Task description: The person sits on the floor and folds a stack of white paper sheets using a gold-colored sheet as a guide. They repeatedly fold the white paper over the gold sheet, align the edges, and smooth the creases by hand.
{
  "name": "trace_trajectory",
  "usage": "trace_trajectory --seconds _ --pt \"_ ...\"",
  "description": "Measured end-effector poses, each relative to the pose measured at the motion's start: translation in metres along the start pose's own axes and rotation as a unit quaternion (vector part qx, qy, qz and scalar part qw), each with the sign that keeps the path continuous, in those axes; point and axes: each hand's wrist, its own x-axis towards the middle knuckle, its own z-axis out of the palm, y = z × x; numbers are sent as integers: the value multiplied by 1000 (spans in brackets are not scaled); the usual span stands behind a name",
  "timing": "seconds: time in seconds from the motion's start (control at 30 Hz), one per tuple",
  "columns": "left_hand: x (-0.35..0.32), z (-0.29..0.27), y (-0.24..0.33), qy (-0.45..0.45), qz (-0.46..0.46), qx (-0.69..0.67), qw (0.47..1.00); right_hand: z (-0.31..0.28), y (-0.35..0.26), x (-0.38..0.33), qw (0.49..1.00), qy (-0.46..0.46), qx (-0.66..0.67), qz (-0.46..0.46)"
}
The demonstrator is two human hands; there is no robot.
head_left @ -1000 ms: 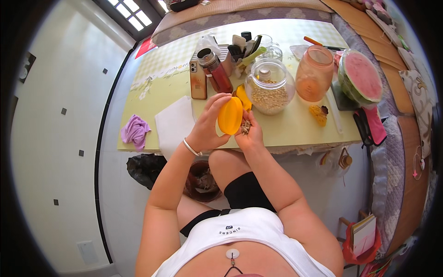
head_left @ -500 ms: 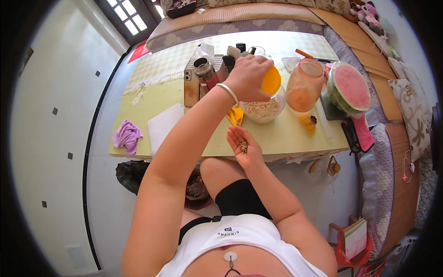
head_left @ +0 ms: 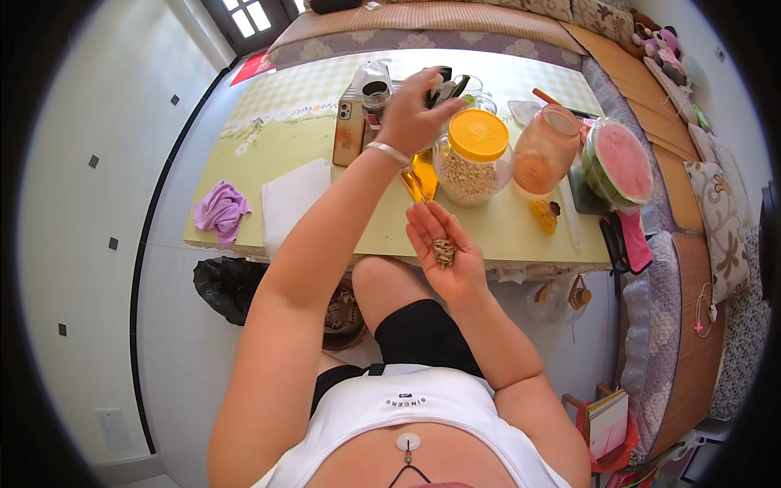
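The left hand [head_left: 412, 120], fingers loosely curled and empty, has just let go of the round orange lid [head_left: 478, 135], now seated on the clear seed-filled glass jar [head_left: 470, 172] on the yellow worktop [head_left: 504, 232], while the right hand [head_left: 443, 254] lies cupped open, cradling striped seeds [head_left: 444, 252].

Bare tabletop [head_left: 521, 232] lies open before the crowding seed jar [head_left: 472, 159] and orange jar [head_left: 545, 150].

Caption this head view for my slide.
Right hand cups seeds; left hand reaches past the yellow-lidded jar.
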Motion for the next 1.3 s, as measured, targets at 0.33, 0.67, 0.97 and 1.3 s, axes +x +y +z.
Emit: trace_trajectory --seconds 0.33,0.67,0.97,1.3 --pt "-164 -151 32 190 -265 -220 919 167 72 -11 940 -250 -35 228" --pt "-289 -236 -49 293 -258 -107 914 308 114 -91 877 -150 -157 428" --pt "-317 -243 -74 313 -246 -146 905 237 181 -28 814 -387 -61 430" --pt "-325 -270 -82 263 -183 144 936 128 181 110 832 -229 -482 150"
